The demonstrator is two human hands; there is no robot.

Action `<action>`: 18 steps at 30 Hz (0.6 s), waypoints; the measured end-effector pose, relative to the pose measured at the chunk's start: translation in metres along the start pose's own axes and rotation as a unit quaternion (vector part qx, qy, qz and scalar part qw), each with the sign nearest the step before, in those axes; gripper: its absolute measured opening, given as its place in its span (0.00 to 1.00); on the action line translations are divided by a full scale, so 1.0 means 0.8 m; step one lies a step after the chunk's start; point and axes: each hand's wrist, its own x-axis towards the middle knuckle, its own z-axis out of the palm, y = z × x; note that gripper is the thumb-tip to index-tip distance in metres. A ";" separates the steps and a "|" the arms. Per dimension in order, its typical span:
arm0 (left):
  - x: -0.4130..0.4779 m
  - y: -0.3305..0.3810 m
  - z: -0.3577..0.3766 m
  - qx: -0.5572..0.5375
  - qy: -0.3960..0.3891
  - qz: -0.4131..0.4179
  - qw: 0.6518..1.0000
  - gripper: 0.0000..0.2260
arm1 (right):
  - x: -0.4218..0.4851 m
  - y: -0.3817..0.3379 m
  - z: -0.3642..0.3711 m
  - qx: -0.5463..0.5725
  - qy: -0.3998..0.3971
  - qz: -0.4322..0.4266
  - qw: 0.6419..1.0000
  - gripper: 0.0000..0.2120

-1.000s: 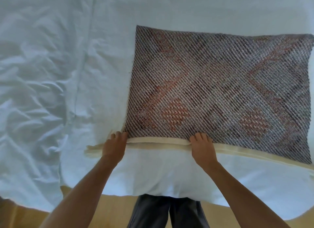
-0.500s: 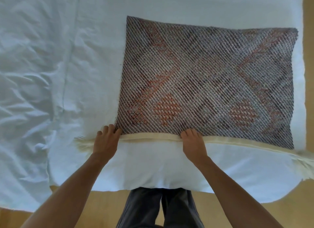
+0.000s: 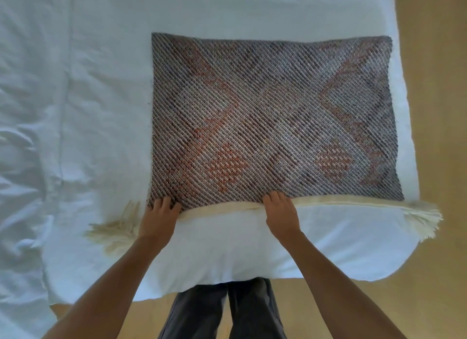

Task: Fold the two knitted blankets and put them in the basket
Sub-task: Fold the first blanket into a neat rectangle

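Hands [image 3: 158, 220] on blanket [image 3: 273, 116], white bed [image 3: 75, 111]

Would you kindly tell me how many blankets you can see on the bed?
2: a patterned grey blanket lying flat on the bed, and a cream fringed blanket beneath it, showing only along its near edge.

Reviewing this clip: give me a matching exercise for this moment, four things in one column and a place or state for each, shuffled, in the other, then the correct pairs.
Things:
1. left hand
2. right hand
3. patterned blanket
4. cream fringe

Places or states:
A. sticks out past the blanket's right end, at the bed's edge
B. on the blanket's near left corner
C. spread flat on the white sheet
D. on the near edge around its middle

Pairs: 1-B, 2-D, 3-C, 4-A
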 end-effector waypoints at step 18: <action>0.096 0.321 -0.086 -0.005 0.058 0.107 0.993 0.17 | -0.076 0.305 -0.012 -0.030 -0.024 0.192 0.981 0.19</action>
